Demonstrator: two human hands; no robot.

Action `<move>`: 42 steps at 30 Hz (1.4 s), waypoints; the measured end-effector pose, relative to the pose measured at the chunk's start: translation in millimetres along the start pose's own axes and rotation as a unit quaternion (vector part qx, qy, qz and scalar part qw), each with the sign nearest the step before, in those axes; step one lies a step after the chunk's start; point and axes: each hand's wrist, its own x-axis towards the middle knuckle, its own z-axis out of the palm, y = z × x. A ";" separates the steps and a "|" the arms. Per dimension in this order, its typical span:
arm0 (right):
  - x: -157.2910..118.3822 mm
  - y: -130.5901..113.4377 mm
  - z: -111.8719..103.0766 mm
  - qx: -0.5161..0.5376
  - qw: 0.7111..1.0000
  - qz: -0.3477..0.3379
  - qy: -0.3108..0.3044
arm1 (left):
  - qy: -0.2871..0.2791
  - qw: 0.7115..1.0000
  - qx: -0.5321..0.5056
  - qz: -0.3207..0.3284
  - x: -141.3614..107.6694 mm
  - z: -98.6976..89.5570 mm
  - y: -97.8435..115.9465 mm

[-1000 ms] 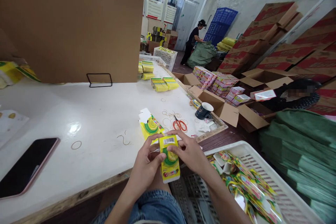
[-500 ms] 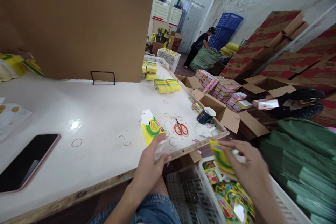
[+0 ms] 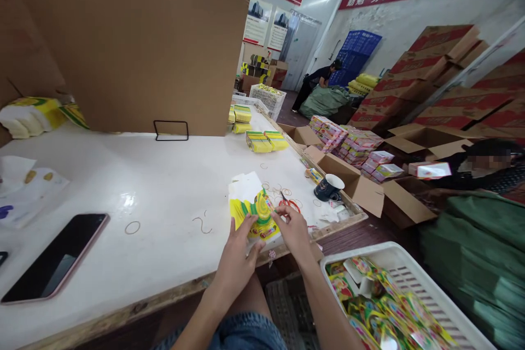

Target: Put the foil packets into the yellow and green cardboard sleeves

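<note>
At the near edge of the white table (image 3: 164,191), a yellow-and-green flat carton (image 3: 262,209) lies under both hands, white flaps toward the far side. Left hand (image 3: 241,246): fingertips on the carton's lower left, thumb spread out near its bottom edge; can't tell from here whether it grips. Right hand (image 3: 290,225): thumb and forefinger pinching the carton's right edge. Red-handled scissors (image 3: 293,205) just past the right hand, partly hidden, thin loops around them. Dark mug (image 3: 327,188) farther right, by the wooden rim. Phone (image 3: 57,257) lying flat on the left side, one loose loop (image 3: 132,227) near it. Bundled yellow packs (image 3: 258,141) farther back, beside a big cardboard panel (image 3: 143,49), small wire frame (image 3: 171,140) at its foot. Below the table on the right, a white basket (image 3: 410,279) holding a heap of printed cartons (image 3: 394,314). Across the room, one co-worker (image 3: 318,77) bends over a green sack (image 3: 324,101); another person (image 3: 484,169) is low at the far right, near open boxes (image 3: 429,139)
</note>
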 end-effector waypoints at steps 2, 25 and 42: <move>-10.6 -4.5 -8.5 0.040 0.999 0.015 -0.006 | 0.061 0.995 -0.079 -0.026 0.9 -2.2 6.0; -70.2 -32.0 -7.8 0.327 0.921 0.152 -0.149 | -0.032 0.924 -0.358 -0.132 -10.6 -6.6 30.4; -54.3 -51.1 -33.7 0.192 0.960 -0.018 -0.204 | -0.108 0.919 -0.358 -0.129 -16.2 -16.7 35.9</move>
